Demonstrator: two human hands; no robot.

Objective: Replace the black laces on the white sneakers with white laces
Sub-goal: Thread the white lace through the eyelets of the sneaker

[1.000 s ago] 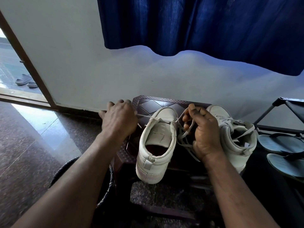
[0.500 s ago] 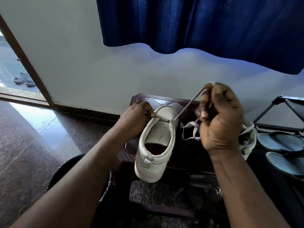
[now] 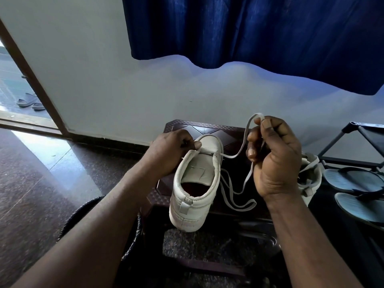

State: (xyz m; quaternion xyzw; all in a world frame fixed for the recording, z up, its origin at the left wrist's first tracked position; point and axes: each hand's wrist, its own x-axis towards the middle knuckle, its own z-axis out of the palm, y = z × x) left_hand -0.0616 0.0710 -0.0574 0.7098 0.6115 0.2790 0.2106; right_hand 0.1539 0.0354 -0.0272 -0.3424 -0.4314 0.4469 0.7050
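A white sneaker [image 3: 195, 183] stands heel towards me on a dark patterned stool [image 3: 207, 126]. My left hand [image 3: 172, 150] pinches the shoe's left upper edge beside the tongue, where the white lace [image 3: 236, 155] crosses. My right hand [image 3: 274, 156] is raised to the right of the shoe with its fingers curled round that lace, a loop of it sticking up above the thumb. The lace sags from the eyelets to the hand, and more of it hangs down onto the stool. The second white sneaker [image 3: 309, 175] stands mostly hidden behind my right hand. No black lace is visible.
A black shoe rack [image 3: 357, 132] with grey sandals [image 3: 353, 179] stands at the right. A blue curtain [image 3: 249, 34] hangs over the white wall behind. A round dark woven basket [image 3: 91, 206] sits under my left forearm. An open doorway with slippers [image 3: 30, 100] outside is at the far left.
My left hand moved right from beside the stool onto the shoe's upper edge. My right hand rose, pulling the lace out through the eyelets, and the lace now hangs slack.
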